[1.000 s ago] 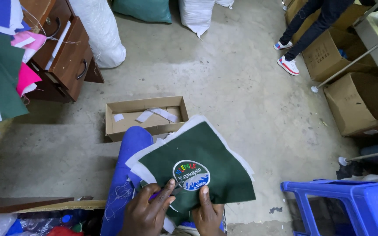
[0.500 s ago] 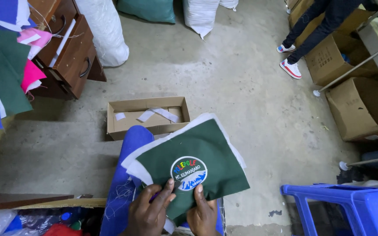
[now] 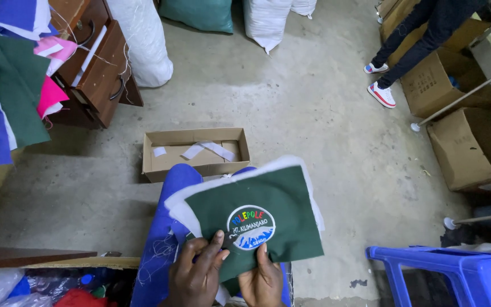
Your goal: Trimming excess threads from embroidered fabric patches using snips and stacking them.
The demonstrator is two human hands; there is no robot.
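Head view: left hand and right hand, each grip pinching the lower edge of a green cloth panel, held flat over the lap above a blue cloth. A round patch already sits on the panel; a white backing shows along its edges. A cardboard box with white strips lies on the floor just beyond. Whether the patch is stitched, can't tell.

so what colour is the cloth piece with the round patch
Dark green cloth piece, white-edged, seen in the head view.
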